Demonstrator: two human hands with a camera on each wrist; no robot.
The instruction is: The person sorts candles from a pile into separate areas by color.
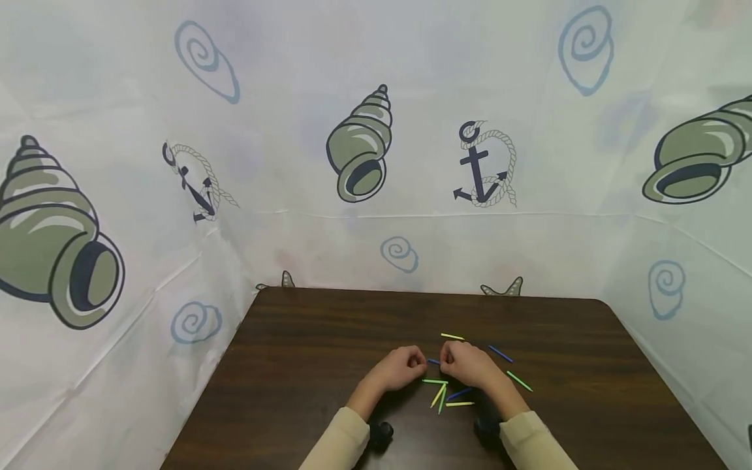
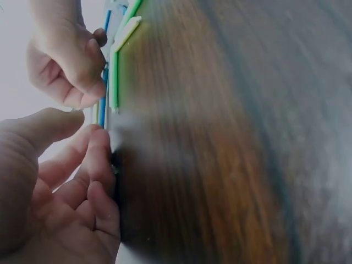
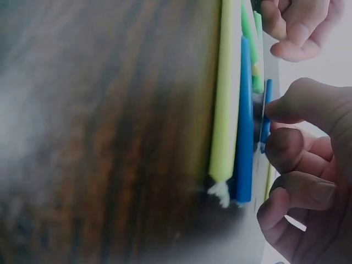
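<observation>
Thin candles in blue, green and yellow lie on a dark wooden table [image 1: 305,339]. My right hand [image 1: 470,365] bends over a small blue candle [image 1: 433,361], its thumb and index finger at one end in a pinch. In the right wrist view, thumb and fingertip partly cover this blue candle [image 3: 268,91]. Facing it from the left is my left hand [image 1: 395,369], fingers loosely bent. A gap shows between its thumb [image 2: 69,122] and index finger in the left wrist view; nothing is held there. Whether its index fingertip touches the blue candle's end cannot be told.
Near the wrists lie a green candle [image 1: 435,381], a yellow candle [image 1: 460,404] and another blue candle [image 1: 459,394]. Farther off are a yellow candle [image 1: 452,337], a blue candle [image 1: 501,354] and a green candle [image 1: 519,381]. A patterned white curtain [image 1: 282,241] surrounds the table.
</observation>
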